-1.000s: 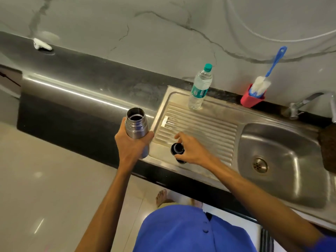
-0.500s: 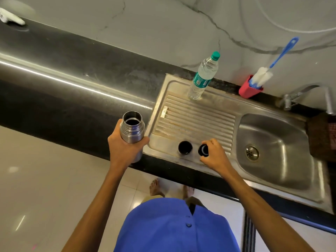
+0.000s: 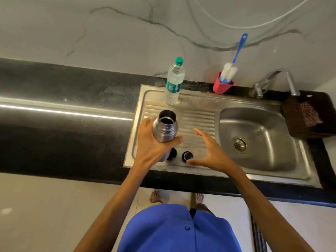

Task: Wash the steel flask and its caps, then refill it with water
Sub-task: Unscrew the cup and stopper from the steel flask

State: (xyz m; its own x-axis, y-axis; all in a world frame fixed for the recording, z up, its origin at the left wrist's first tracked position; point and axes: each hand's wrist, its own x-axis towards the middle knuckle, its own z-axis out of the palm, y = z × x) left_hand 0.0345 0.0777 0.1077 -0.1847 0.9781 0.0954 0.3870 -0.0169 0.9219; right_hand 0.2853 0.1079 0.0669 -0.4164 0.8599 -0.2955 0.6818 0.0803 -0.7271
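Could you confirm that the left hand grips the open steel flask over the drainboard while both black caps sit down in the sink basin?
Not quite: in the head view the left hand does grip the open steel flask, but the two black caps sit on the ribbed drainboard, not in the sink basin.

dim warm light, a glare streak along the counter (image 3: 54, 111), wide-angle bending at the edges.
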